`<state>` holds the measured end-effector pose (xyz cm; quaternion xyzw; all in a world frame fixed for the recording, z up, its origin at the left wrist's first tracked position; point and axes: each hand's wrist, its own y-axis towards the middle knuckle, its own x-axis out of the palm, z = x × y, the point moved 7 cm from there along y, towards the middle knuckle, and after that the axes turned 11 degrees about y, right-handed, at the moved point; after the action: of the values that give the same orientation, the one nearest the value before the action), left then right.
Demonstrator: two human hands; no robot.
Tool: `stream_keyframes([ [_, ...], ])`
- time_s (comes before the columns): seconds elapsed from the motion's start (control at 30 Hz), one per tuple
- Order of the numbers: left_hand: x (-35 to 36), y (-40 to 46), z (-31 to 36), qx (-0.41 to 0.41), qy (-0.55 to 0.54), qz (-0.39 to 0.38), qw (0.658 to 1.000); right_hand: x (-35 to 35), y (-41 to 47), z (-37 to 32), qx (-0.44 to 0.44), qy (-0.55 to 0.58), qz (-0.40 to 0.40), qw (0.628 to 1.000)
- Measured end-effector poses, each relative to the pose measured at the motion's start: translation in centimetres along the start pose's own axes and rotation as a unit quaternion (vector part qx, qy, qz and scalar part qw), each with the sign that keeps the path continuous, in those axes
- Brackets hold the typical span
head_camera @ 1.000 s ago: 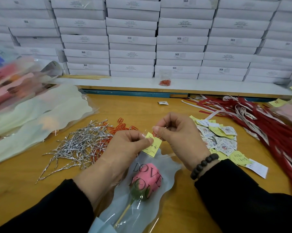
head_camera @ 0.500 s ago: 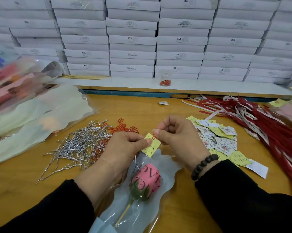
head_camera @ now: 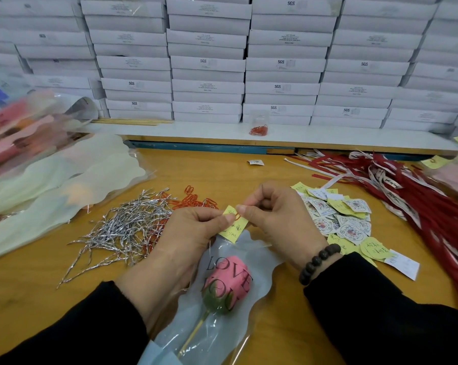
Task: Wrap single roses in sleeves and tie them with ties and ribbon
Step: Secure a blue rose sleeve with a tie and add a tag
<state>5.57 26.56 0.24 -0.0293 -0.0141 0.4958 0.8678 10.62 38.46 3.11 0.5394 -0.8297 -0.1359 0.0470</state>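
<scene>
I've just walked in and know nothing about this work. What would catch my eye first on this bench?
Probably the pink rose in its clear sleeve printed LOVE, lying at the near edge between the arms. Just above it, the left hand and right hand pinch a small yellow tag with a red clip. A heap of silver twist ties glitters to the left, and red ribbons sprawl on the right.

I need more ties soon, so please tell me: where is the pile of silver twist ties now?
In the head view the silver twist ties lie on the table, left of the left hand, beside the red paper clips.
</scene>
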Motion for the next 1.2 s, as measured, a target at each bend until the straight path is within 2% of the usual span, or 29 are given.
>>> stream_keyframes([
  [0.4,0.1,0.0,-0.3,-0.007,0.009,-0.006,1.000,-0.2,0.0,0.0,-0.007,-0.028,0.013,0.999],
  [0.6,-0.3,0.2,-0.4,-0.014,-0.007,0.007,1.000,-0.5,0.0,0.0,0.040,-0.041,0.010,0.998],
  [0.7,-0.5,0.2,-0.4,-0.015,-0.011,0.007,1.000,-0.4,-0.2,0.5,0.115,-0.107,-0.081,0.984],
  [0.73,-0.6,0.3,-0.5,-0.018,-0.015,0.007,1.000,-0.4,-0.4,0.8,0.137,-0.107,-0.113,0.978],
  [0.8,-0.6,0.4,-0.6,-0.033,-0.020,-0.005,0.999,-0.8,-0.5,1.0,0.167,-0.061,-0.128,0.976],
  [0.93,-0.7,0.6,-0.6,-0.059,0.034,-0.062,0.996,-2.0,0.0,0.7,0.170,0.004,-0.085,0.982],
  [1.03,-0.9,0.6,-0.8,-0.092,0.026,-0.115,0.989,-3.4,0.4,0.5,0.162,0.017,-0.036,0.986],
  [1.1,-0.9,0.4,-0.4,-0.108,0.037,-0.187,0.976,-4.7,0.7,0.3,0.143,0.017,0.005,0.990],
  [1.2,-0.3,-1.3,-0.3,-0.121,0.072,-0.332,0.933,-7.4,1.2,-0.6,0.074,0.022,0.084,0.993],
])
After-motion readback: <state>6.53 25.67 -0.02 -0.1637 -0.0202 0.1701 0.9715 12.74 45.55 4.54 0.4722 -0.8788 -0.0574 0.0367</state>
